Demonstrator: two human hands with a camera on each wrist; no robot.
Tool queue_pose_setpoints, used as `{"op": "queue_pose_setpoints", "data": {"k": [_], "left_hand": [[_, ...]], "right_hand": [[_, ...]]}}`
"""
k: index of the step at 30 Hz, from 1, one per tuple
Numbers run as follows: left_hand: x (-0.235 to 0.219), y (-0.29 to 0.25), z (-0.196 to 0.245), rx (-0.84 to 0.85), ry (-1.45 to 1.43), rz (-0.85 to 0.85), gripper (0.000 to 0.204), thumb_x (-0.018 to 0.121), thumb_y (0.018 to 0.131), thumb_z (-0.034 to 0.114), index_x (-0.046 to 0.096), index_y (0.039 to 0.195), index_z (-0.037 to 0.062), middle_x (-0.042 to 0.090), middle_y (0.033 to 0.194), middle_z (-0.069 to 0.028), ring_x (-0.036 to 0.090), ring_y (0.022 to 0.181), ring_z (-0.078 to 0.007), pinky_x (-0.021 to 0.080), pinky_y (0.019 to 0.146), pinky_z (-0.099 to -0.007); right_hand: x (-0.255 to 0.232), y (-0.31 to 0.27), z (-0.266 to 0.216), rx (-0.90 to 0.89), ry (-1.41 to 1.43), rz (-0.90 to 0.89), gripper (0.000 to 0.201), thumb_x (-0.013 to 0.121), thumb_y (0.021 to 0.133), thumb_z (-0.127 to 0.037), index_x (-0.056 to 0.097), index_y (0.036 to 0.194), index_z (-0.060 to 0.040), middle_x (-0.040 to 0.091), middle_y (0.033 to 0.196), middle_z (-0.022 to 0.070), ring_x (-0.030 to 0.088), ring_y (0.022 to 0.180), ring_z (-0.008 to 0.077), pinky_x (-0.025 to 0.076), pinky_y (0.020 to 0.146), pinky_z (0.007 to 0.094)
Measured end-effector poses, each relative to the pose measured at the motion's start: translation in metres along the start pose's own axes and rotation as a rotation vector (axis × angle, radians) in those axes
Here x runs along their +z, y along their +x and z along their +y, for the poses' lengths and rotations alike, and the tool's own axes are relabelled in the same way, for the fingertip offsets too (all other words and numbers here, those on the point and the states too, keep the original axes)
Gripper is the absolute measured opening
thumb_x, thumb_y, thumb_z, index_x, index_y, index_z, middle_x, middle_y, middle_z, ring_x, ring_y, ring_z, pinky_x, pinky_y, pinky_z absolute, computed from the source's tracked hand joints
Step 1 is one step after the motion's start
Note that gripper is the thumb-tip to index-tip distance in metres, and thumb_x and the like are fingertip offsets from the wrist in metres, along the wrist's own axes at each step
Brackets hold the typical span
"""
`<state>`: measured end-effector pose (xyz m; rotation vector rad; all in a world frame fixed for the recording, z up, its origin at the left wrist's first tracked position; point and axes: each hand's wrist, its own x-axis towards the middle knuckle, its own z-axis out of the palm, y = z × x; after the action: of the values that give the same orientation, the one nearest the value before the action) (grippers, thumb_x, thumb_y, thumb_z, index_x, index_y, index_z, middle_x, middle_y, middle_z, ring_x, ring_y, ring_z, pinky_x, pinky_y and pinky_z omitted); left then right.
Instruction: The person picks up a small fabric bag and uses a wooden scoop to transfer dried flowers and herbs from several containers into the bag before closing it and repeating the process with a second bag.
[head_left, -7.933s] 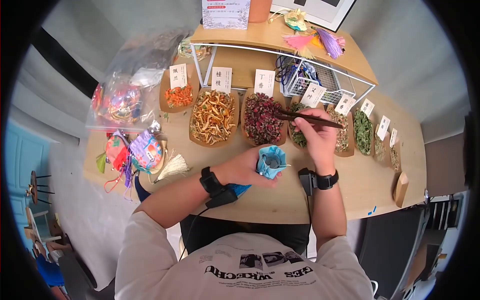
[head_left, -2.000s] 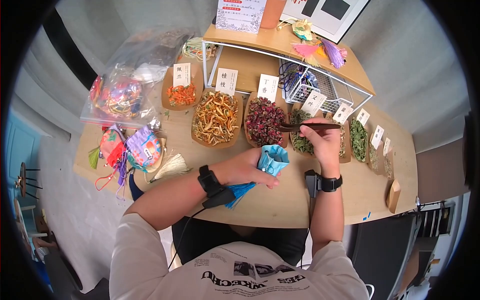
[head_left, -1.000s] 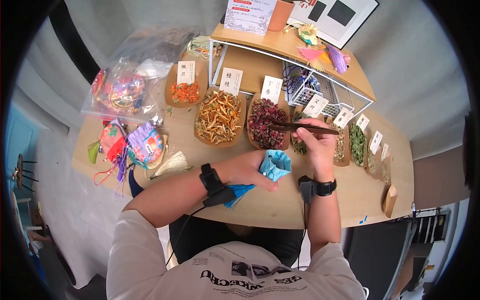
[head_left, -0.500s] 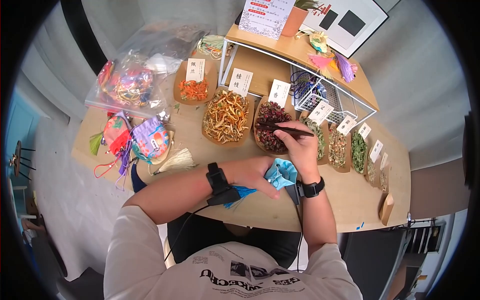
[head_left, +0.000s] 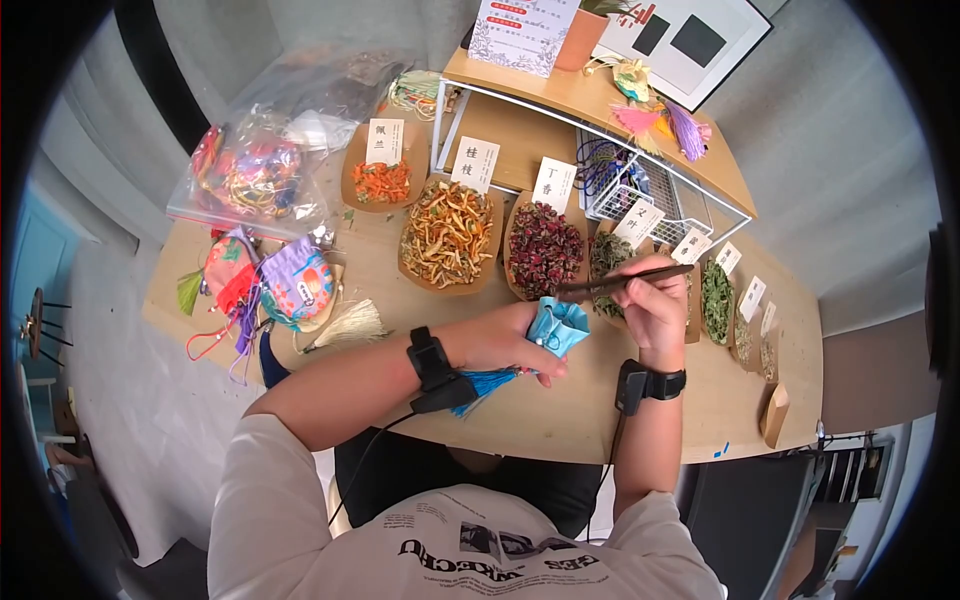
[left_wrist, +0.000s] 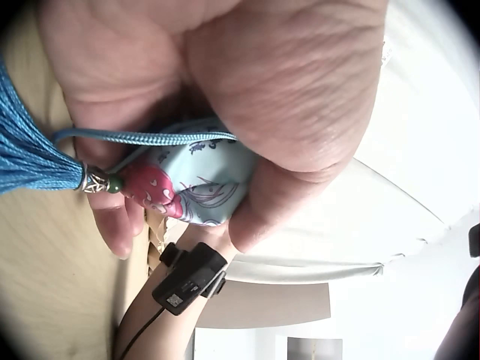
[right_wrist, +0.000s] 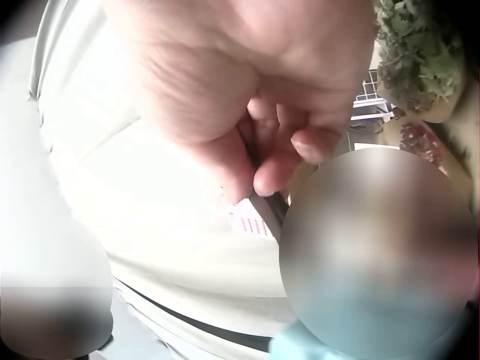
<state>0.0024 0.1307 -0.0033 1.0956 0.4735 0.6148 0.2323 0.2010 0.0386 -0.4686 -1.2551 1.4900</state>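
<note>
Just right of centre in the head view, right hand (head_left: pixel 655 308) pinches dark brown tongs (head_left: pixel 655 277) between thumb and fingers; tips point left, at the mouth of the light-blue pouch (head_left: pixel 558 325). Can't tell if they touch it or carry anything; a blurred disc blocks that spot in the right wrist view. Left hand (head_left: pixel 503 338), mid-frame, curls round the pouch, thumb in front, hiding its lower part; blue tassel (head_left: pixel 488 382) trails lower left. Left wrist view shows the pouch in the grip, blue cord (left_wrist: pixel 157 138) across it. Just above the pouch: red petals (head_left: pixel 545 250). Left of those: yellow-brown strips (head_left: pixel 450 235). Green herbs (head_left: pixel 613 258) partly blocked by right hand. Upper right: wooden shelf (head_left: pixel 510 82), wire basket (head_left: pixel 655 212) under it. Left side: plastic bag (head_left: pixel 262 180), purple pouch (head_left: pixel 298 283) below it, cream tassel (head_left: pixel 350 325) beside that.
</note>
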Motion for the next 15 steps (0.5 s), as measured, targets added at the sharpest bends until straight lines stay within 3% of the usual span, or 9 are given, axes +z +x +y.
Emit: {"op": "queue_pose_setpoints", "data": {"k": [2, 4, 6, 7, 11, 15], "left_hand": [[0.001, 0.0, 0.001, -0.019, -0.003, 0.012, 0.028, 0.076, 0.086, 0.009, 0.058, 0.107, 0.0063, 0.066, 0.098, -0.0029, 0.069, 0.088, -0.0159, 0.054, 0.078, -0.0305], [0.0, 0.001, -0.002, -0.003, -0.011, 0.0, 0.029, 0.077, 0.085, 0.009, 0.059, 0.107, 0.0064, 0.066, 0.099, -0.0028, 0.068, 0.089, -0.0154, 0.054, 0.079, -0.0305], [0.001, 0.001, -0.003, 0.02, -0.02, -0.01, 0.03, 0.078, 0.084, 0.009, 0.06, 0.108, 0.0064, 0.066, 0.099, -0.0027, 0.068, 0.09, -0.0148, 0.054, 0.08, -0.0306], [0.001, 0.0, -0.001, 0.011, 0.01, -0.02, 0.031, 0.079, 0.084, 0.01, 0.06, 0.108, 0.0061, 0.067, 0.1, -0.0026, 0.067, 0.09, -0.014, 0.054, 0.082, -0.0306], [-0.002, 0.0, -0.002, -0.009, 0.054, -0.041, 0.034, 0.08, 0.083, 0.011, 0.062, 0.11, 0.0054, 0.068, 0.1, -0.0027, 0.066, 0.09, -0.012, 0.053, 0.084, -0.0304], [-0.001, -0.001, -0.001, 0.001, 0.049, -0.033, 0.033, 0.08, 0.083, 0.01, 0.061, 0.11, 0.0051, 0.068, 0.098, -0.0024, 0.065, 0.09, -0.0119, 0.053, 0.084, -0.0302]], "right_hand": [[-0.002, -0.002, -0.001, 0.079, -0.122, -0.058, 0.015, 0.068, 0.087, 0.003, 0.069, 0.102, 0.0018, 0.072, 0.09, 0.0124, 0.062, 0.069, 0.0125, 0.049, 0.063, 0.0253], [0.007, -0.001, 0.007, 0.077, -0.082, -0.001, 0.015, 0.07, 0.087, 0.003, 0.07, 0.102, 0.0019, 0.073, 0.091, 0.0117, 0.064, 0.073, 0.0128, 0.052, 0.067, 0.0257], [0.021, 0.003, 0.011, 0.079, -0.382, 0.168, 0.017, 0.073, 0.085, 0.004, 0.07, 0.102, 0.002, 0.072, 0.089, 0.0088, 0.067, 0.079, 0.0119, 0.053, 0.072, 0.0251], [0.02, 0.006, 0.015, 0.095, -0.445, 0.113, 0.018, 0.074, 0.084, 0.005, 0.071, 0.102, 0.0019, 0.071, 0.091, 0.0058, 0.067, 0.086, 0.0104, 0.054, 0.076, 0.0242], [0.03, 0.006, 0.03, 0.086, -0.555, 0.017, 0.018, 0.074, 0.086, 0.005, 0.072, 0.103, 0.0011, 0.071, 0.096, 0.003, 0.066, 0.086, 0.0094, 0.053, 0.076, 0.0235], [0.031, 0.005, 0.039, 0.071, -0.592, 0.02, 0.017, 0.074, 0.086, 0.004, 0.072, 0.103, 0.0009, 0.071, 0.095, 0.0027, 0.065, 0.085, 0.0092, 0.053, 0.076, 0.023]]}}
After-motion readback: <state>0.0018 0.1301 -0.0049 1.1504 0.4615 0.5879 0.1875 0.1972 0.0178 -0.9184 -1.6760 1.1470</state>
